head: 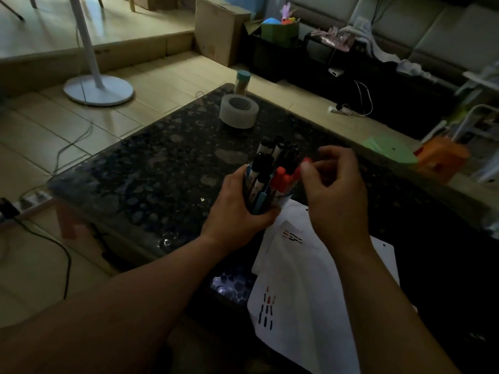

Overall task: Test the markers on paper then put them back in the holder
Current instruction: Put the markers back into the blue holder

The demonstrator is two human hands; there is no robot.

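The left hand (240, 209) wraps around the holder (286, 199) on the worktop (162, 163), likely steadying it so the crowded markers (270, 163) stay upright. The right hand (337, 190) pinches a red marker (306, 161) at the holder's top, beside the stroke-marked paper (310, 292).

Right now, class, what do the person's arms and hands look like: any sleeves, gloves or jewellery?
Both forearms are bare to the frame's edge; no sleeves show. The left hand and right hand wear no gloves; no watch, bracelet or ring is visible.
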